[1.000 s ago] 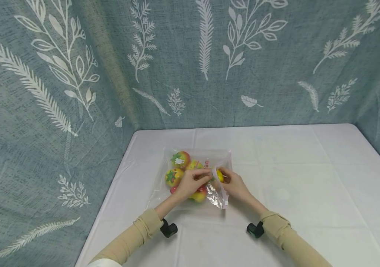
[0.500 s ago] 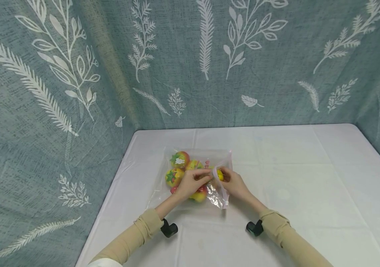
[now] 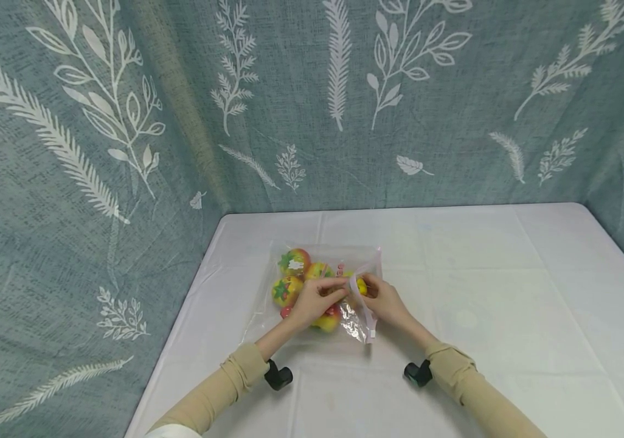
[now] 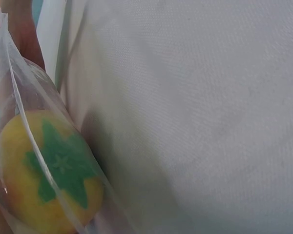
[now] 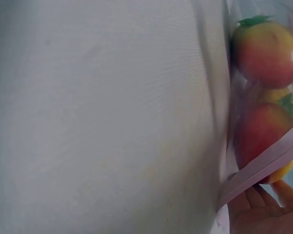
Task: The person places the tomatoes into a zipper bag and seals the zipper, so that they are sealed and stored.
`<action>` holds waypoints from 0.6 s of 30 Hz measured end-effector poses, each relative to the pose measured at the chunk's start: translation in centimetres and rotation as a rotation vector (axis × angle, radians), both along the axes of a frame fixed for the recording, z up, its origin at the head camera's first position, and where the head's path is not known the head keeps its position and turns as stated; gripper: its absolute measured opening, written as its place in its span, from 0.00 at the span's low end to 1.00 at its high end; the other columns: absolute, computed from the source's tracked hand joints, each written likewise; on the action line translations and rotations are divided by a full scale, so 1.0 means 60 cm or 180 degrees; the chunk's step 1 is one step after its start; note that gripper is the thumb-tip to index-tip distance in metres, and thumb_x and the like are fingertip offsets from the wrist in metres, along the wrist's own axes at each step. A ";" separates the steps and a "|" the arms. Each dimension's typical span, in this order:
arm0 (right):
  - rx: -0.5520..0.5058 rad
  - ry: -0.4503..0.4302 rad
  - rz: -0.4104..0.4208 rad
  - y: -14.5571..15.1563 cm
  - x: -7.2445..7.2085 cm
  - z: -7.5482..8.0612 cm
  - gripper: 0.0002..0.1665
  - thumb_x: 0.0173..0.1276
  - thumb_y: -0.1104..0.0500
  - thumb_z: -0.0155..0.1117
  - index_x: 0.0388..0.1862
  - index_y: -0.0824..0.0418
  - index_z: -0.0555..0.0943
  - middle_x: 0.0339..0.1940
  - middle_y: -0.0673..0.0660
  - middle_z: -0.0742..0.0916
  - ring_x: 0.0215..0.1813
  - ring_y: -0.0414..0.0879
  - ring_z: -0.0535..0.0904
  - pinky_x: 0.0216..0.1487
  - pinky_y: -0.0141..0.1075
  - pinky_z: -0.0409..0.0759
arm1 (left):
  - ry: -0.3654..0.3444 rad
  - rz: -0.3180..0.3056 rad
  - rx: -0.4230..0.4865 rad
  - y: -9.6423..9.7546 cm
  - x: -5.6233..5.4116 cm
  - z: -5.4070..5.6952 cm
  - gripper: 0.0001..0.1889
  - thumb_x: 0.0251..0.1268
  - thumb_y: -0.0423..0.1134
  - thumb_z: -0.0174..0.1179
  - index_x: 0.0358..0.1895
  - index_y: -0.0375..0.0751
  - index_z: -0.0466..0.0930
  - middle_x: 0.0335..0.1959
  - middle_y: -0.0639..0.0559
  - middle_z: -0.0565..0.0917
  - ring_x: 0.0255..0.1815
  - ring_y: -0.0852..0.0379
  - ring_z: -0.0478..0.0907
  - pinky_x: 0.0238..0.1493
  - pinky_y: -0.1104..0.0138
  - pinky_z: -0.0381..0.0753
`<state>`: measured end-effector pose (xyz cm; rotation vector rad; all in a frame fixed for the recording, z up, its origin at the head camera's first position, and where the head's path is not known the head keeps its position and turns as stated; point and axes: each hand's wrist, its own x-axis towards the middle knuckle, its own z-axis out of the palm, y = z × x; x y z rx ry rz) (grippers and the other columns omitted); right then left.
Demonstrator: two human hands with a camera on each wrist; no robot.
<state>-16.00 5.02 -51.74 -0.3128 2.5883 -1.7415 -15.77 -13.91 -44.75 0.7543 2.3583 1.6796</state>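
Observation:
A clear zip bag (image 3: 263,316) lies on the white table, its pale zip edge (image 3: 369,316) facing right. Inside are several yellow-and-red toy fruits, two with green star-shaped leaves: an upper one (image 3: 297,261) and a lower one (image 3: 286,291). My left hand (image 3: 312,301) lies over the bag and pinches its film near the mouth. At that mouth, my right hand (image 3: 388,301) curls its fingers round a yellow fruit (image 3: 362,286), partly hidden by the zip edge. A leafed fruit (image 4: 53,170) fills the left wrist view's lower left; red-and-yellow fruits (image 5: 266,53) show in the right wrist view.
White cloth (image 3: 498,286) covers the table, with creases running across it. A blue-green curtain (image 3: 301,109) with white leaf prints hangs behind and at the sides. Black wrist cameras sit at the left cuff (image 3: 278,375) and right cuff (image 3: 418,374).

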 end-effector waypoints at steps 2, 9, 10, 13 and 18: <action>-0.0006 -0.0005 0.0017 0.001 0.001 0.001 0.29 0.64 0.67 0.62 0.63 0.73 0.67 0.62 0.75 0.74 0.60 0.64 0.75 0.60 0.46 0.74 | -0.0002 -0.0001 0.0010 0.000 0.000 -0.001 0.13 0.61 0.28 0.60 0.48 0.26 0.81 0.49 0.34 0.83 0.34 0.72 0.74 0.35 0.80 0.75; 0.0003 0.0013 0.0041 0.001 0.002 0.000 0.30 0.64 0.67 0.62 0.64 0.73 0.67 0.62 0.75 0.74 0.60 0.64 0.75 0.59 0.44 0.75 | -0.0066 -0.0004 -0.0002 0.000 -0.001 -0.003 0.13 0.62 0.29 0.60 0.49 0.27 0.81 0.49 0.34 0.83 0.31 0.70 0.73 0.32 0.80 0.74; -0.0007 0.0014 0.0049 0.002 0.002 0.000 0.30 0.64 0.67 0.62 0.64 0.74 0.67 0.62 0.75 0.74 0.60 0.64 0.75 0.59 0.44 0.76 | -0.0069 0.0002 0.0000 0.001 -0.001 -0.004 0.13 0.62 0.29 0.60 0.49 0.27 0.81 0.49 0.34 0.83 0.31 0.70 0.73 0.32 0.80 0.73; -0.0044 -0.0004 0.0059 0.002 0.002 -0.001 0.31 0.64 0.67 0.62 0.64 0.73 0.67 0.62 0.75 0.74 0.60 0.64 0.75 0.59 0.44 0.76 | -0.0082 0.0039 0.0005 0.002 0.000 -0.004 0.13 0.62 0.28 0.60 0.48 0.28 0.81 0.49 0.34 0.83 0.30 0.70 0.73 0.31 0.80 0.73; -0.0086 -0.0067 0.0053 0.004 0.004 0.001 0.32 0.64 0.65 0.63 0.66 0.72 0.66 0.64 0.74 0.73 0.61 0.63 0.75 0.60 0.44 0.75 | -0.0081 0.0056 0.0022 0.002 -0.008 -0.018 0.13 0.62 0.30 0.60 0.49 0.29 0.81 0.49 0.35 0.83 0.27 0.71 0.72 0.28 0.80 0.71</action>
